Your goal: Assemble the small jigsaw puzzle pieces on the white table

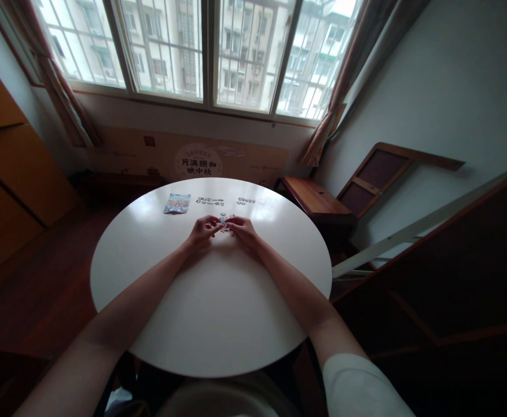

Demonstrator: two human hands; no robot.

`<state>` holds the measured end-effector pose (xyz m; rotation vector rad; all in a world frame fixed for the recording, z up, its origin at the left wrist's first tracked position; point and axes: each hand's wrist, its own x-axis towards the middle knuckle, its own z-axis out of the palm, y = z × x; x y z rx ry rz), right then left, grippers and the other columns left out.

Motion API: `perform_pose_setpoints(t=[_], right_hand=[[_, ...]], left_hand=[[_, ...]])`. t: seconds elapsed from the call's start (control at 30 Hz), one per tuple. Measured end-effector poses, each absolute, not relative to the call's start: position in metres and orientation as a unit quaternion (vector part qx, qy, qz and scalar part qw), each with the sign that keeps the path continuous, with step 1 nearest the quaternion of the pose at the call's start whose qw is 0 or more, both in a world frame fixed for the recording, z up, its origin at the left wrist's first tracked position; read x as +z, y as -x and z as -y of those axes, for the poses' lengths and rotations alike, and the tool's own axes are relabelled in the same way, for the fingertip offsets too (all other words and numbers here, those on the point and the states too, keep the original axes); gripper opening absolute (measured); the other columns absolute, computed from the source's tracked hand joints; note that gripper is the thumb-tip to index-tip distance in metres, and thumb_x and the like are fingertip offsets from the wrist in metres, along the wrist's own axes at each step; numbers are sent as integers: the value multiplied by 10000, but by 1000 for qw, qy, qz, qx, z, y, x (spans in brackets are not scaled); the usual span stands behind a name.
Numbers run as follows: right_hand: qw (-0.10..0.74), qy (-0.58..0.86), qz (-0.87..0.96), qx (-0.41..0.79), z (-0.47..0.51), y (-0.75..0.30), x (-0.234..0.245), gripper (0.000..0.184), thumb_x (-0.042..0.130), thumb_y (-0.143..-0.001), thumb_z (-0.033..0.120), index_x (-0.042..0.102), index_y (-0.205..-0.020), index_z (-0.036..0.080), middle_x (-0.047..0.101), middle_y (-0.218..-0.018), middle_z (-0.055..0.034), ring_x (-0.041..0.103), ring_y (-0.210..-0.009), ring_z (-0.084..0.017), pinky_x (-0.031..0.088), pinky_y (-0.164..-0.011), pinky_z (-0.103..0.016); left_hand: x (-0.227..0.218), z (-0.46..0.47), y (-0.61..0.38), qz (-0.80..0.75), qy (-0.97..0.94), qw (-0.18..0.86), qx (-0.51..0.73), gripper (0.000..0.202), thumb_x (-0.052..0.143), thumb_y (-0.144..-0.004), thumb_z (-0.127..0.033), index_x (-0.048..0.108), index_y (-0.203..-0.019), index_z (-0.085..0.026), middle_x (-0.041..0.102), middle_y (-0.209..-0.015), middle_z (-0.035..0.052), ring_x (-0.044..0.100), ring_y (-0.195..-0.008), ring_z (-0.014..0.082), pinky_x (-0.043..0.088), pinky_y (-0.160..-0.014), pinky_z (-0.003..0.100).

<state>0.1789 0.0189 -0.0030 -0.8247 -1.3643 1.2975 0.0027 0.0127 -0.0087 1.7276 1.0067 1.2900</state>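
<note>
My left hand (203, 229) and my right hand (242, 228) meet over a small pile of jigsaw puzzle pieces (224, 230) on the white round table (210, 301). The fingertips of both hands pinch together around a small bluish puzzle piece (223, 222). Fingers partly cover it, so its outline is unclear. Just beyond the hands, one group of puzzle pieces (210, 202) lies in two rows. A smaller group of puzzle pieces (246, 201) is lined up to its right. Left of these rows lies a flat colourful picture sheet or packet (177, 204).
Past the far table edge, a printed cardboard panel (149, 153) stands below the barred window (166, 52). A wooden bench (316, 197) is at the right, near a leaning wooden frame (375, 174). Orange-brown cabinets (14, 174) stand at the left.
</note>
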Motion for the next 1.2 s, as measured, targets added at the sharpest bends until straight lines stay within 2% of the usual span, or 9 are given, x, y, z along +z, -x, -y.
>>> perform_pose_setpoints(t=[0.7, 0.87, 1.2], right_hand=[[498, 328, 583, 552, -11, -179, 6, 339, 803, -542, 343, 702, -802, 151, 698, -726, -34, 624, -670, -149, 482, -668, -284], [499, 335, 575, 556, -13, -179, 4, 343, 803, -536, 344, 704, -794, 141, 703, -732, -43, 626, -675, -154, 482, -685, -296], [497, 329, 578, 557, -13, -179, 2, 323, 790, -559, 328, 713, -811, 141, 704, -735, -44, 618, -665, -144, 469, -659, -278]], left_hand=[[-7, -11, -3, -382, -675, 374, 508, 395, 714, -669, -467, 644, -821, -109, 636, -788, 69, 554, -542, 102, 471, -419, 215], [-4, -9, -3, -386, -669, 386, 505, 397, 706, -674, -468, 652, -823, -104, 627, -712, 49, 538, -508, 91, 466, -417, 208], [-4, -9, -4, -384, -670, 375, 513, 368, 709, -673, -461, 660, -763, -108, 652, -763, 68, 553, -518, 103, 468, -414, 227]])
